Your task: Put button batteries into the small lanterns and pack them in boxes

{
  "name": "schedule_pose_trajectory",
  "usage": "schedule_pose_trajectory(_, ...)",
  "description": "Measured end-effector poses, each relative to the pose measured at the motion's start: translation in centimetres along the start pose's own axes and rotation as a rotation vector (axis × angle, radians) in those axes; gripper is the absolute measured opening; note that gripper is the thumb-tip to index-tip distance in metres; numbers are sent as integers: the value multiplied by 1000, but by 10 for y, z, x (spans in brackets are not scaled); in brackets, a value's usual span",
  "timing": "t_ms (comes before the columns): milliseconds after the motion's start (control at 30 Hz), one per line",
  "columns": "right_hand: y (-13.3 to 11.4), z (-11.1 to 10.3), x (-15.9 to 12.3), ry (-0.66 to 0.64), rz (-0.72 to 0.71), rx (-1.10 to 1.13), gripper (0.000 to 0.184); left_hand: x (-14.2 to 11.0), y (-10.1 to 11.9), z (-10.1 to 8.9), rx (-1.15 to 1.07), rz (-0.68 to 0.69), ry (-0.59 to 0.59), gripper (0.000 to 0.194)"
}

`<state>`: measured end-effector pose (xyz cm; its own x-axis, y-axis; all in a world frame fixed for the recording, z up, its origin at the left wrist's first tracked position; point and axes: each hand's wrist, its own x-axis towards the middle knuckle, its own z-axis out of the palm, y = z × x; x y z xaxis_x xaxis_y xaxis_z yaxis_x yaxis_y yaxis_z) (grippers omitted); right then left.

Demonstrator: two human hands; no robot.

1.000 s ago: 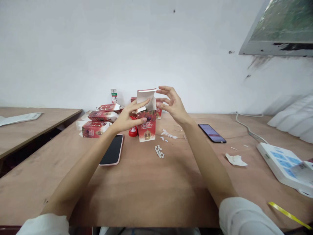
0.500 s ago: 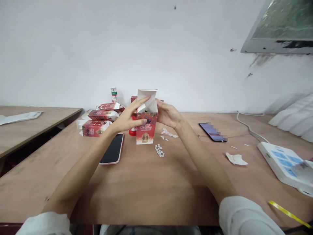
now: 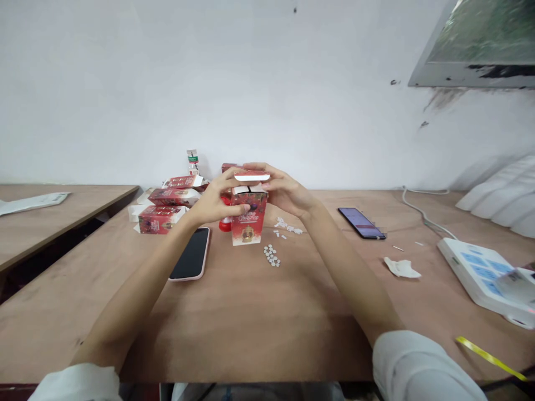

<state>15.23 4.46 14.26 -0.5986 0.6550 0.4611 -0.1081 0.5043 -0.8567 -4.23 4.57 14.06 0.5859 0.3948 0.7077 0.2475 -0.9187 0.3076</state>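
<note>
A red printed gift box [image 3: 249, 220] stands upright on the wooden table, its lid flap [image 3: 252, 176] bent forward over the top and a gap still showing beneath it. My left hand [image 3: 219, 197] is closed on the box's left side, thumb across the front face. Around the upper right edge and the lid curls my right hand [image 3: 288, 189], its fingers partly hidden behind the flap. Just left of the box, a red rounded object [image 3: 224, 224] is mostly covered by my left hand. Small white round pieces [image 3: 272, 256] lie at the box's right front.
Several red boxes [image 3: 161, 219] are piled at left, near a pink-edged phone [image 3: 192, 256]. Small white pieces [image 3: 288, 225], another phone [image 3: 361, 223], crumpled paper [image 3: 402, 268], a white power strip [image 3: 480, 273] and a yellow strip [image 3: 491, 358] lie to the right.
The lid flap, raised upright before, is now folded down toward me over the box top. My right hand has shifted up and over the lid; my left hand stays on the box.
</note>
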Motion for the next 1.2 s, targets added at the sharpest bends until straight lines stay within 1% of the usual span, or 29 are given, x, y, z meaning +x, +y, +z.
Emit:
schedule_pose_trajectory(100,-3,-2,-3,-26,-32,63,36,-1,0,-2,9,4,23,41)
schedule_pose_trajectory(300,-6,4,-4,6,-61,64,37,0,-1,-3,-2,24,44,38)
schedule_pose_trajectory(400,-8,7,-4,74,-103,15,29,0,-1,-2,-7,33,44,33)
schedule_pose_trajectory(467,-8,8,-4,112,-146,-34,24,0,-1,-2,-20,12,49,30)
schedule_pose_trajectory(600,-8,4,-3,121,-222,-161,18,-1,0,-2,-63,-45,80,30)
schedule_pose_trajectory(700,-6,0,-3,91,-249,-264,22,-1,1,-2,-99,-80,113,30)
schedule_pose_trajectory(800,-4,1,-4,75,-267,-332,34,0,3,-2,-137,-141,172,34)
schedule_pose_trajectory(867,-2,3,-4,105,-283,-369,45,1,2,-1,-153,-182,210,39)
schedule_pose_trajectory(933,-1,5,-3,164,-305,-410,50,1,0,-1,-157,-207,266,43)
schedule_pose_trajectory(1000,0,6,-1,219,-323,-445,47,1,-4,-1,-159,-198,344,50)
schedule_pose_trajectory(1067,1,7,0,239,-337,-467,41,1,-6,0,-155,-167,384,57)
schedule_pose_trajectory(1133,0,8,0,233,-350,-475,35,0,-6,1,-129,-131,363,53)
schedule_pose_trajectory(1200,-2,7,1,227,-358,-482,34,0,-4,3,-84,-102,324,41)
